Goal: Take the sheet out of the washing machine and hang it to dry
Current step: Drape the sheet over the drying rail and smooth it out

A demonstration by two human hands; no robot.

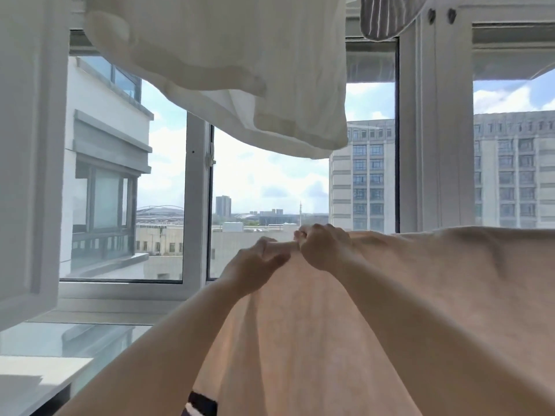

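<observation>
Both hands up in front of the window (198, 205), close together on the top edge of the sheet (345, 325). Left hand (255, 267) has fingers curled around a short bunched stretch of edge; right hand (322, 246) is fisted on the same edge just beside it, knuckles almost touching the left. So both grips are closed on cloth, nothing loose. Sheet is out of the machine and held high: pale peach fabric falls from the grip down toward the camera and runs off to the right, its top edge going roughly level toward the right side of the frame. Nearly all the free cloth lies right of and below the hands, almost none to the left. Long axis of the held edge runs left to right, so my read is the right hand is the one placed to slide outward along it and spread the sheet, with the left as anchor. White laundry (228, 64) already hangs overhead, directly above the hands, a striped piece (387, 16) beside it. Rail or line itself isn't visible, can't tell how it runs. Not hung yet.
</observation>
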